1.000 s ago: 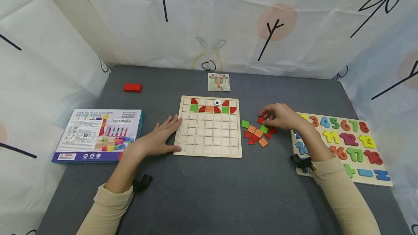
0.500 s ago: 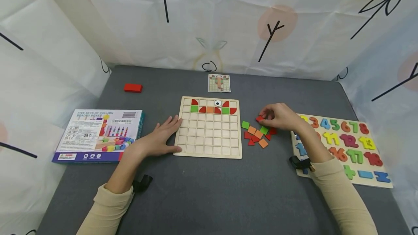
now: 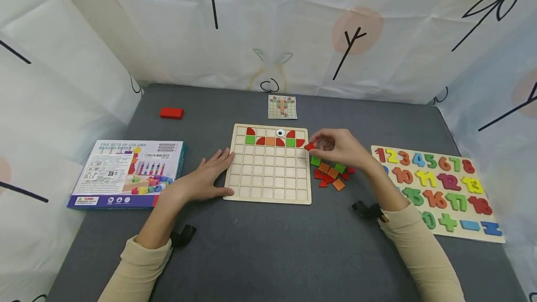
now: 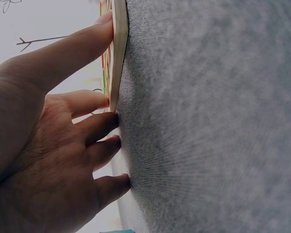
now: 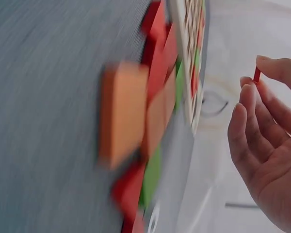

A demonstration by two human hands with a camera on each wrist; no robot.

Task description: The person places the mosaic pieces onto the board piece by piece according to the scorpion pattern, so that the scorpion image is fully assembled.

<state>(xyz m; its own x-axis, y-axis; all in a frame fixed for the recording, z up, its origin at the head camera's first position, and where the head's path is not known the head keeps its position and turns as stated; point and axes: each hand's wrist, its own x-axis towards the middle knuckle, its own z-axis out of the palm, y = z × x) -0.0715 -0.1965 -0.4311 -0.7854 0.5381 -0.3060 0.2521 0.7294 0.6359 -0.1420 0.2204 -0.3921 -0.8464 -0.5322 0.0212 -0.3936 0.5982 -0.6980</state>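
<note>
The right hand point(image 3: 337, 146) is carrying a pinched red piece point(image 3: 309, 146) from the loose pieces point(image 3: 333, 173) to the right edge of the grid board point(image 3: 267, 170) (apparently turning from picking to placing) while the left hand point(image 3: 204, 179), fingers spread, is touching its left edge.

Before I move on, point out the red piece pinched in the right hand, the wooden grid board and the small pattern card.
red piece point(image 3: 309, 146): head view, its visible face.
grid board point(image 3: 267, 170): head view, a bare cell near its middle.
pattern card point(image 3: 283, 107): head view, its printed middle.
</note>
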